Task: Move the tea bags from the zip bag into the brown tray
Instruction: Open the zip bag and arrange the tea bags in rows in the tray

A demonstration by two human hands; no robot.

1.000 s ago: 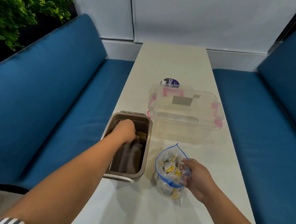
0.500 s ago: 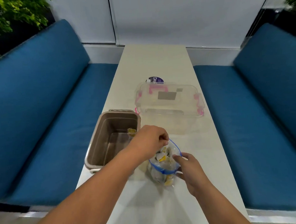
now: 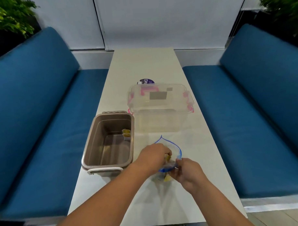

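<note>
Presently, left to right: brown tray (image 3: 88, 149), just left of the left hand, one tea bag (image 3: 126, 133) against its far right wall; left hand (image 3: 152, 159), fingers inside the zip bag (image 3: 177, 150), pinching a yellow tea bag (image 3: 167, 157); right hand (image 3: 189, 173), gripping the bag's near rim; clear lidded box (image 3: 161, 102) beyond both hands.

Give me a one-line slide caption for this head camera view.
Left hand reaches into the zip bag held open by the right hand; tea bags already in the brown tray.

Tray (image 3: 88, 149) left of bag (image 3: 177, 150) (touching?)
</note>
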